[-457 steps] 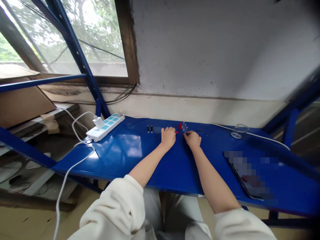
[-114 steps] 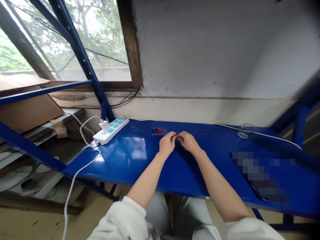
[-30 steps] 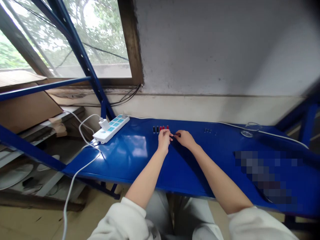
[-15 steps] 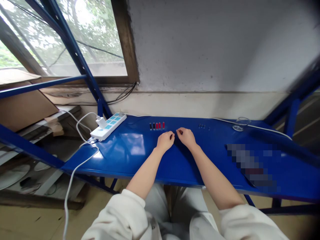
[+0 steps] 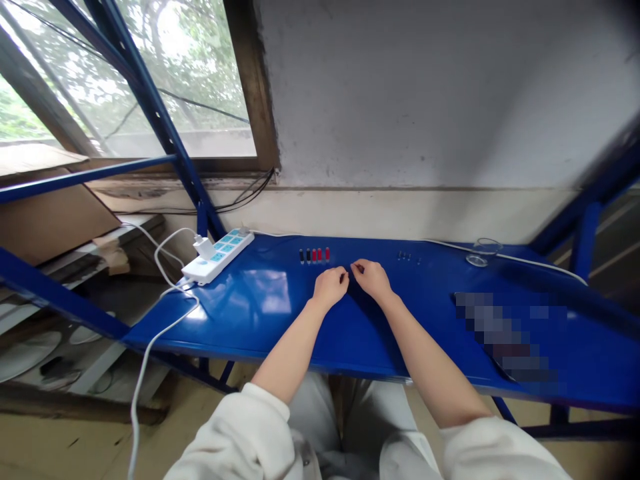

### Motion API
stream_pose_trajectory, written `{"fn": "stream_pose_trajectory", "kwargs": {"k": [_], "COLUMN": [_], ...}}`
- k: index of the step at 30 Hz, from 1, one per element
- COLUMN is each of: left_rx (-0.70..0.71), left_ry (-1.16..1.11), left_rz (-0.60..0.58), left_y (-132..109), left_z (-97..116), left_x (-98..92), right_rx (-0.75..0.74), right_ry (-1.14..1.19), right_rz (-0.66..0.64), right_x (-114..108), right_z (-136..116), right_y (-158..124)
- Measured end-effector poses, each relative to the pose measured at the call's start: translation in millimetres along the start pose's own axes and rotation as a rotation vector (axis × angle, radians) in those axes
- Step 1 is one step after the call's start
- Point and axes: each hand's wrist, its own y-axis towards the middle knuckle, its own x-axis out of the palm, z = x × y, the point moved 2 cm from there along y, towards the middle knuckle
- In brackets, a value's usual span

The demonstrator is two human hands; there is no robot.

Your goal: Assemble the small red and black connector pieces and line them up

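Note:
My left hand (image 5: 331, 287) is closed over the blue table (image 5: 240, 327), its fingers curled around something dark and too small to name. Facing it, my right hand (image 5: 370, 277) pinches with thumb and forefinger, and what it holds cannot be made out. A narrow gap lies between the two hands. Just beyond my left hand, several small cylinders stand upright in a row: black ones (image 5: 308, 256) at the left and red ones (image 5: 320, 255) at the right. Several tiny clear pieces (image 5: 404, 256) stand past my right hand.
At the left, a white power strip (image 5: 220, 257) with a plug and a white cable (image 5: 143, 380) lies on the table. A clear round dish (image 5: 477, 259) sits at the back right, near another cable. A pixelated dark flat item (image 5: 500, 340) lies at the right.
My right hand has come slightly closer to my left. The whole view has shifted a little; the cylinders and the clear pieces stand as before.

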Motion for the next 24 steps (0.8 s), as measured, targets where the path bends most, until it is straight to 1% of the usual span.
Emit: {"fn": "stream_pose_trajectory", "kwargs": {"k": [2, 5, 7, 9, 14, 24], "left_rx": [-0.044, -0.153, -0.224, -0.260, -0.230, -0.259], "left_ry": [0.023, 0.053, 0.051, 0.027, 0.001, 0.121], "left_rz": [0.013, 0.063, 0.099, 0.124, 0.160, 0.087], "left_y": [1, 2, 3, 3, 5, 20], "left_z": [-1, -5, -8, -9, -6, -14], "left_x": [-0.9, -3.6, -5.5, -6.9, -8.5, -3.3], "right_rx": [-0.003, -0.007, -0.007, -0.007, -0.014, -0.038], "right_ry": [-0.001, -0.002, 0.003, 0.012, 0.031, 0.023], "right_rz": [-0.001, 0.001, -0.001, -0.003, -0.004, -0.037], "right_x": [0, 1, 1, 1, 2, 5], "right_z": [0, 0, -1, -1, -2, -3], "right_y": [0, 0, 0, -1, -1, -1]}}
